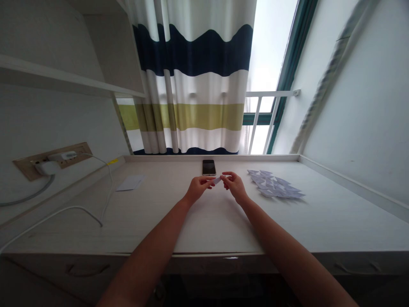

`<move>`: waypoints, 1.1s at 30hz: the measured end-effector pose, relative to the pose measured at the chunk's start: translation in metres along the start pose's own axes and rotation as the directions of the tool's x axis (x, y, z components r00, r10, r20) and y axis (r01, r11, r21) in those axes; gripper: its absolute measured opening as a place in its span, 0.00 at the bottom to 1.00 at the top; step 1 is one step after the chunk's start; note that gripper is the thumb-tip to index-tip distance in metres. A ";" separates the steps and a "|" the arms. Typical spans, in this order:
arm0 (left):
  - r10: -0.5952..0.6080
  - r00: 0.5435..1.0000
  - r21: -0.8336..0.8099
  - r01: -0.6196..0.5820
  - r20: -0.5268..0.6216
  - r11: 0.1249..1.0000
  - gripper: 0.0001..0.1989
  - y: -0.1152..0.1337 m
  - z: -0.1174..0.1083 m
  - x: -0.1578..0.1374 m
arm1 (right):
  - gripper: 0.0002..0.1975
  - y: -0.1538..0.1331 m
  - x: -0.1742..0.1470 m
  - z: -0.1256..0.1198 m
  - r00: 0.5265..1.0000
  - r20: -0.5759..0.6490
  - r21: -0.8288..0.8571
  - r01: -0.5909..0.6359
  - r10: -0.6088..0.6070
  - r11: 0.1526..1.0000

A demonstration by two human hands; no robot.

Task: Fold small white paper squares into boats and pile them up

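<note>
Between my two hands, just above the white desk [217, 226], is a small folded piece of white paper [217, 180]. My left hand [200, 187] pinches its left side between thumb and fingers. At its right end, my right hand [234, 185] grips the paper with thumb and fingertips. The exact folds are too small to make out. A pile of folded white paper pieces [276, 185] lies on the desk to the right of my right hand. Off to the left rests a flat stack of white paper [130, 182].
A phone [209, 167] lies just beyond my hands. White cables [110, 179] run from a wall socket [53, 162] across the desk's left side. A shelf [64, 76] overhangs the left. A striped curtain [194, 89] hangs behind the desk's raised back edge.
</note>
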State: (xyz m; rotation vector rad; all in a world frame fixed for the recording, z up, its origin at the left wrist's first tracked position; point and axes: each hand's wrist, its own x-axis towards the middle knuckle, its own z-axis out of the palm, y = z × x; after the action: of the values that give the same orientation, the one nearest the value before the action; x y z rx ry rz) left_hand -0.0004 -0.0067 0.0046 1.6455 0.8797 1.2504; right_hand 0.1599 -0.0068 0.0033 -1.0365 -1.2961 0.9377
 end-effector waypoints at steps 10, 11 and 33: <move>-0.020 0.999 0.001 0.019 0.049 1.000 0.15 0.000 0.005 -0.002 | 0.17 0.002 -0.002 0.005 0.992 0.128 0.178 -0.045 0.022 0.983; -0.028 0.998 -0.008 0.029 0.047 1.000 0.15 -0.001 0.005 -0.001 | 0.16 0.001 -0.003 0.005 0.987 0.158 0.168 -0.034 0.007 0.985; -0.056 0.998 -0.084 0.059 0.035 0.995 0.17 -0.003 0.010 -0.001 | 0.07 0.008 -0.006 0.010 0.981 0.080 -0.266 0.190 -0.175 0.945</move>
State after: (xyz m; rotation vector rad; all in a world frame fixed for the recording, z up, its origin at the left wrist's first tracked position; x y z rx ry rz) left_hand 0.0094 -0.0090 0.0004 1.5582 0.8367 1.2029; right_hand 0.1494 -0.0093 -0.0064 -1.0837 -1.5715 0.6621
